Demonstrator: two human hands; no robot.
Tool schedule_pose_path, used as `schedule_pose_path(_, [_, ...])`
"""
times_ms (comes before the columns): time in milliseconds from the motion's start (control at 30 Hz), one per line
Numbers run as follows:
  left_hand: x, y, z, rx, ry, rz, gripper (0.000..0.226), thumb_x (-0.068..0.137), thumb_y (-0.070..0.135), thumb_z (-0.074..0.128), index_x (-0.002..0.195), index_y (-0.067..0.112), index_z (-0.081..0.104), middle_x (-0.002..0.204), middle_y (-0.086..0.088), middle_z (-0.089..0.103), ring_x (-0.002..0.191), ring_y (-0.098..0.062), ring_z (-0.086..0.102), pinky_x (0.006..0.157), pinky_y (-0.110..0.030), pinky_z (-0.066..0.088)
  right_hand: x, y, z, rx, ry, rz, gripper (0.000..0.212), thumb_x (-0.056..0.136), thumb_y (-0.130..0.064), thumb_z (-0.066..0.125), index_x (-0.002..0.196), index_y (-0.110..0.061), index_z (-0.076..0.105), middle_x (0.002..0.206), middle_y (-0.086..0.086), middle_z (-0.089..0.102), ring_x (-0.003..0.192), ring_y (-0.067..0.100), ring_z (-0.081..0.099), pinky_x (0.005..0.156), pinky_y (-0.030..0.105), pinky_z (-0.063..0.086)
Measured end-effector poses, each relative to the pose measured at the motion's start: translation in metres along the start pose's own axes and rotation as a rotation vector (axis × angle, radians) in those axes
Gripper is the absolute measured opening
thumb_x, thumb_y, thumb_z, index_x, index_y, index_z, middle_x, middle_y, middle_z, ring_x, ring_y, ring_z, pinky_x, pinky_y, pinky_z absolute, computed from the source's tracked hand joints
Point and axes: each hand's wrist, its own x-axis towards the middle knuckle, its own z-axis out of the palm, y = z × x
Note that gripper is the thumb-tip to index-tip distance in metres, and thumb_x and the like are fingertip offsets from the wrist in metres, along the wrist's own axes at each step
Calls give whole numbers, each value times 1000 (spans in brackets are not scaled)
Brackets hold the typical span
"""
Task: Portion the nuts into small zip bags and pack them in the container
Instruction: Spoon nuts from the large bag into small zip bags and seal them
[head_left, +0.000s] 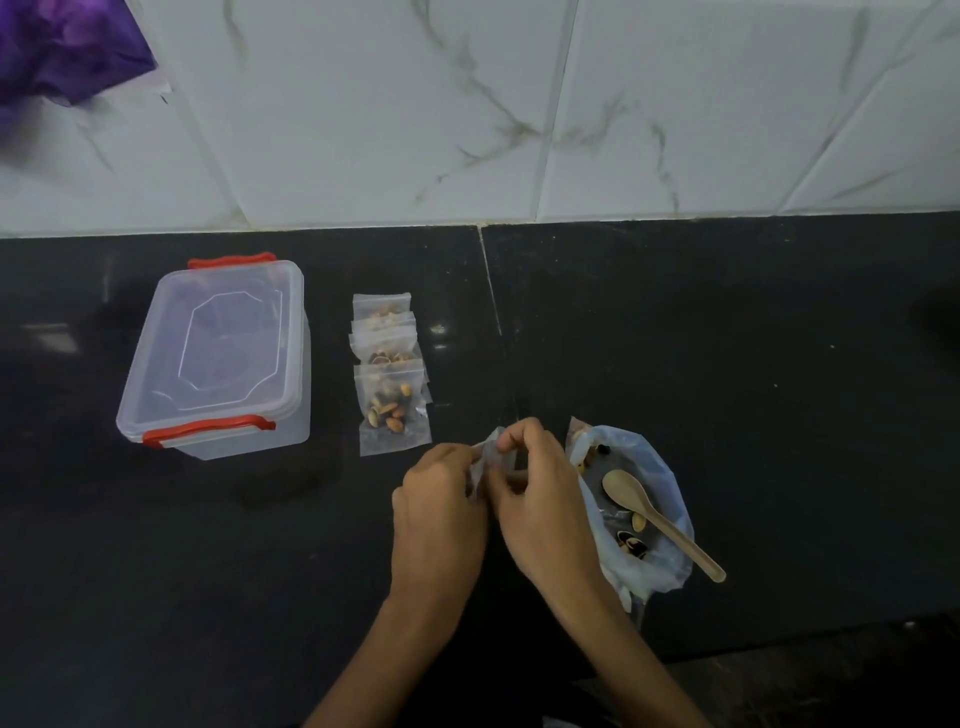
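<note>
Nearest, both hands meet over the black stone counter (727, 338): the left hand (441, 514) and right hand (540, 499) each pinch one small clear zip bag (491, 457) between curled fingers. At three o'clock of them sits one rolled-down bluish plastic bag of nuts (662, 525), one pale wooden spoon (657, 519) lying across it. Farther, at eleven o'clock, three filled small zip bags (389, 374) overlap in a row (possibly more beneath). Beyond, at ten o'clock, stands one lidded clear plastic container with red clips (218, 358).
</note>
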Motion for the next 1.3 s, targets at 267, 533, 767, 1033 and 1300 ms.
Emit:
schedule_pose_path(267, [-8,6,13,97,53,70,35,94,22,53,128,29,54,121,8,58,95,-8,62,81,-29,52,1,-3,-12,40,-34,10,28,92,-10,55,76,-33,51,68,-11,61,69,0,62,63,15,50])
schedule_pose_path(533, [-4,2,10,-574,93,-209,36,90,40,50,124,29,50,120,17,53,110,-3,53,87,-24,47,16,7,-46,419,-163,322,10,87,-20,64,95,-25,67,96,-6,71,94,5,66,79,23,55])
schedule_pose_path(767, [7,-7,9,-1143,-288,-977,24,90,29,55,105,11,58,99,-12,62,79,-20,59,61,-33,50,17,21,-62,552,-299,362,16,73,-9,74,89,-13,73,92,2,74,91,15,70,80,30,55])
schedule_pose_path(1033, [2,-4,8,-878,-44,-551,22,96,26,48,87,13,63,90,-7,64,72,-16,60,54,-25,47,17,23,-65,198,-290,202,31,65,-13,83,91,-21,68,80,-4,71,75,11,70,72,32,59])
schedule_pose_path(1300, [-1,-14,11,-760,38,-587,21,96,23,48,92,10,63,87,-7,59,63,-12,53,51,-24,44,15,21,-63,265,-344,119,48,67,-10,82,111,-18,63,98,-4,70,77,9,70,69,22,57])
